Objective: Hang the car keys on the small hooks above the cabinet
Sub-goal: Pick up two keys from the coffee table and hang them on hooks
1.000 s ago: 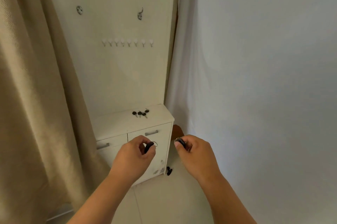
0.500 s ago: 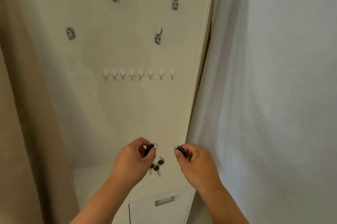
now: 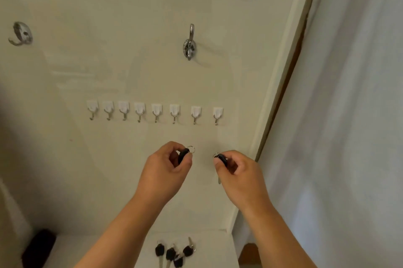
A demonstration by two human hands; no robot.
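Both hands are raised in front of a cream panel (image 3: 152, 71), below a row of 8 small hooks (image 3: 156, 112) with white bases. The left hand (image 3: 165, 171) has its fingers (image 3: 174, 159) pinched around the black head of a car key (image 3: 183, 155); the key's metal ring (image 3: 190, 149) projects above the thumb, below and between the 6th and 7th hooks counted from the left. The right hand (image 3: 239, 177) has its fingers (image 3: 218, 162) clenched on the black head of a second key (image 3: 222, 158), its ring at the fingertip and its blade hanging down beside the palm, below the 8th hook. Neither ring touches a hook; all 8 hooks are bare. 4 spare keys (image 3: 174, 252) with black heads lie clustered on the white cabinet surface (image 3: 213, 250) at the bottom edge, between the forearms. 4 larger metal hooks (image 3: 189, 46) are fixed higher on the panel. A pale curtain (image 3: 349, 115) hangs at the right. A dark object (image 3: 39, 248) at the lower left cannot be identified.
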